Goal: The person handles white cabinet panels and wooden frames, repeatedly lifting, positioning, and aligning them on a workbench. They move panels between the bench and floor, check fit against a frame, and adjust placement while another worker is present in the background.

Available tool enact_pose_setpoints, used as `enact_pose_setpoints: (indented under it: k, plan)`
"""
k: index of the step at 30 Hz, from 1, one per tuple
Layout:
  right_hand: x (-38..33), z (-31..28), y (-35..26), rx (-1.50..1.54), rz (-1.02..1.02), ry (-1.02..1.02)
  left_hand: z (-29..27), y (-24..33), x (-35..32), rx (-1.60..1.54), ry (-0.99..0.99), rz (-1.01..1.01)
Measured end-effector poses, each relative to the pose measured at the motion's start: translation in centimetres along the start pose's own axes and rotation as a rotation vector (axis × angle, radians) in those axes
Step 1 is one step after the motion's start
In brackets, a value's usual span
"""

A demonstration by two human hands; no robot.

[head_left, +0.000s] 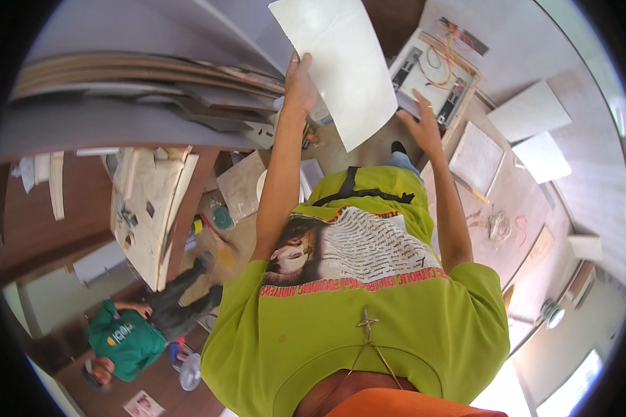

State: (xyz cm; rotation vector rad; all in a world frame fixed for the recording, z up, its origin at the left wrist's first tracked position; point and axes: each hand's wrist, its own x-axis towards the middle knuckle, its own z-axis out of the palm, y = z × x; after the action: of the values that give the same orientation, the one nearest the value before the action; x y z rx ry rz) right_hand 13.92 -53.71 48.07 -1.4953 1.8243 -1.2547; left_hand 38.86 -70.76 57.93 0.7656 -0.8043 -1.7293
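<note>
Around us is a cluttered workshop, with boards (149, 75) stacked across the upper left of the frame. At upper centre, our left hand (301, 90) grips the white sheet (348, 73) by its left edge, while our right hand (424, 127) is open beside its right edge; held one-sidedly, the sheet could swing into the wooden-rimmed box (419, 78) at upper right and snag its loose wires (451, 59).

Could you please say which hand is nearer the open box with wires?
The right hand, by the near edge of the open box; the left hand, farther left, holds the white sheet.
</note>
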Motion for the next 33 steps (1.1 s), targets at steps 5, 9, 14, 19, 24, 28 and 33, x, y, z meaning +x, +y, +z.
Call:
enact_pose_setpoints:
  k: [5,9,14,19,24,28,33]
  plan:
    - [-5.3,0.0,-2.9,-0.318,-0.097,-0.125,5.9,-4.5,1.9,0.124,-0.07,-0.133]
    - [-8.7,0.3,-0.4,-0.381,0.104,0.077,9.5,-9.2,2.4,0.128,-0.242,-0.287]
    - [-11.7,-0.3,3.1,-0.161,0.307,0.395,13.5,-15.9,1.6,0.237,-0.493,-0.474]
    - [-14.9,0.0,6.7,0.082,0.536,0.695,16.9,-23.9,0.2,0.438,-0.744,-0.657]
    - [-16.7,-1.6,10.6,0.061,0.587,0.961,15.1,-29.8,-0.8,0.565,-0.762,-0.843]
    - [-16.1,-3.2,15.2,0.054,0.661,0.99,15.1,-33.7,0.1,0.701,-0.793,-0.944]
    - [-12.8,-4.1,24.1,0.141,0.734,0.959,18.6,-41.3,3.9,0.811,-0.854,-0.909]
